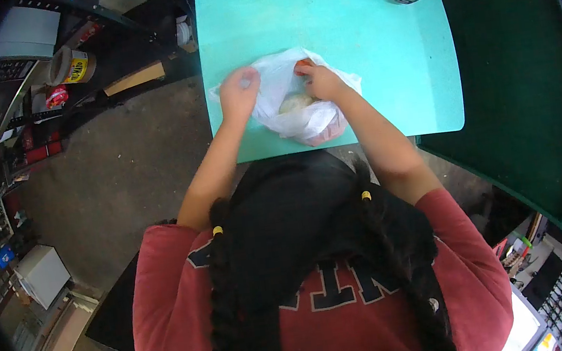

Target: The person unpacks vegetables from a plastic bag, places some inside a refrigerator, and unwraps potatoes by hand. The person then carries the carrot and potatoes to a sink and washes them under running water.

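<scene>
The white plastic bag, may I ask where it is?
In the head view, the bag lies on the turquoise table, toward its near left corner, with the left hand against it and the right hand inside.

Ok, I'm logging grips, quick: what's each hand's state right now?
Left hand: closed on the plastic bag's edge.
Right hand: fingers in the bag, at something orange; whether they grip it can't be told.
</scene>
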`<action>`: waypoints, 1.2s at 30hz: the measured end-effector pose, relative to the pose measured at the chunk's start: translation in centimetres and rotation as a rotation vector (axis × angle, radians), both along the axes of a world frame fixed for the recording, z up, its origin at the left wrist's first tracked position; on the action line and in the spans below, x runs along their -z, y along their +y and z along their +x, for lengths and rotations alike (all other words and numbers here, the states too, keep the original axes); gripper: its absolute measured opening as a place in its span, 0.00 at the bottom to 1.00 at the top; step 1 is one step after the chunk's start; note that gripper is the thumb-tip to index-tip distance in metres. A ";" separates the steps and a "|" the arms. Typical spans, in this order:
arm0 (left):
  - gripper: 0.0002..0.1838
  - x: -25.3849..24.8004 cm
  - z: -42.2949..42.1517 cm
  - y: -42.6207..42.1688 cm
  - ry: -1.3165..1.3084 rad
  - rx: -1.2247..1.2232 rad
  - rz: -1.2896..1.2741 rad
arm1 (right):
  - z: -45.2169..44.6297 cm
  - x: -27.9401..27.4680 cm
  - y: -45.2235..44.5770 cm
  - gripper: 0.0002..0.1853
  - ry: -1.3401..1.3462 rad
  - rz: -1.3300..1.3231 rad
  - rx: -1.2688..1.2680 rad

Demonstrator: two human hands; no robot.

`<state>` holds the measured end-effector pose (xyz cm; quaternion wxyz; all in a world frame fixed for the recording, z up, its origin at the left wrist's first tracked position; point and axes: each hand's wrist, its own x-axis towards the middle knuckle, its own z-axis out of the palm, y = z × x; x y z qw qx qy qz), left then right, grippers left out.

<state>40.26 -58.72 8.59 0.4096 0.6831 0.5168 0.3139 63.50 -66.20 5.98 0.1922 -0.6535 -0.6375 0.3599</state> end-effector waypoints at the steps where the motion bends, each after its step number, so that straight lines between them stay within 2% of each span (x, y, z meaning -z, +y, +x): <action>1: 0.08 2.0 -0.4 0.4 0.000 0.001 -0.001 | 0.5 0.4 -0.1 0.25 0.000 -0.001 0.001; 3: 0.09 6.1 -2.3 1.0 0.212 0.254 -0.011 | 1.3 1.6 -0.2 0.27 0.091 0.006 0.056; 4: 0.09 6.8 -3.1 1.1 0.211 0.259 -0.011 | 1.3 1.5 -0.4 0.27 0.090 0.005 0.061; 6: 0.11 7.8 -4.5 0.9 0.278 0.393 0.200 | 1.1 1.1 -1.7 0.28 0.062 0.037 0.039; 7: 0.11 7.6 -4.6 0.6 0.276 0.397 0.200 | 0.6 -0.5 -2.2 0.28 0.061 0.036 0.044; 8: 0.12 7.5 -4.9 0.3 0.258 0.314 0.186 | 0.1 -2.1 -2.7 0.28 -0.017 -0.102 0.035; 9: 0.12 7.1 -5.1 -0.2 0.239 0.229 0.173 | -0.4 -3.7 -3.5 0.28 -0.096 -0.239 0.025; 10: 0.12 5.8 -5.1 -0.8 0.239 0.229 0.171 | -0.8 -4.5 -4.7 0.24 -0.080 -0.166 0.033; 11: 0.12 3.3 -4.6 -1.6 0.285 0.197 0.299 | -1.2 -4.5 -6.2 0.24 -0.079 -0.169 0.034; 12: 0.12 1.1 -4.0 -2.5 0.331 0.167 0.427 | -1.7 -4.0 -7.8 0.21 -0.144 0.038 0.098; 13: 0.12 -0.6 -3.4 -3.4 0.330 0.170 0.425 | -2.1 -3.7 -9.3 0.18 -0.210 0.246 0.161; 15: 0.12 -2.6 -1.9 -5.0 0.199 0.522 0.504 | -2.3 -3.5 -11.6 0.16 -0.268 0.229 0.153; 16: 0.12 -2.6 -1.1 -5.6 0.195 0.525 0.502 | -2.5 -3.9 -12.0 0.14 -0.323 0.213 0.141; 17: 0.12 -2.5 -0.2 -6.3 0.187 0.655 0.472 | -2.2 -4.2 -12.2 0.14 -0.326 0.211 0.145; 18: 0.12 -2.5 0.6 -6.9 0.177 0.788 0.440 | -2.0 -5.7 -12.1 0.15 -0.358 0.034 0.097; 19: 0.12 -2.8 1.4 -7.3 0.171 0.796 0.439 | -1.7 -7.0 -12.0 0.16 -0.387 -0.144 0.051; 20: 0.12 -3.1 2.2 -7.6 0.208 0.795 0.422 | -1.5 -8.1 -11.6 0.16 -0.390 -0.148 0.059; 22: 0.12 -3.1 3.0 -7.7 0.239 0.801 0.406 | -0.7 -9.2 -10.3 0.17 -0.439 -0.525 0.151; 23: 0.11 -2.9 3.5 -7.5 0.293 0.798 0.409 | -0.4 -8.5 -10.6 0.17 -0.441 -0.529 0.161; 25: 0.10 -2.4 3.9 -7.3 0.339 0.804 0.416 | 0.0 -6.6 -11.3 0.19 -0.493 -0.147 0.293; 29: 0.06 -2.1 3.8 -7.3 0.355 0.869 0.414 | 0.1 -5.2 -10.2 0.22 -0.465 -0.285 0.402; 31: 0.05 -2.0 3.7 -7.5 0.351 0.879 0.397 | 0.3 -5.1 -9.6 0.26 -0.326 -0.289 0.464; 35: 0.05 -1.1 3.4 -8.2 0.278 0.890 0.409 | -0.1 -4.7 -8.8 0.29 -0.330 -0.159 0.474; 36: 0.05 -1.2 3.4 -8.4 0.235 0.895 0.417 | -0.6 -4.6 -8.3 0.29 -0.371 -0.175 0.345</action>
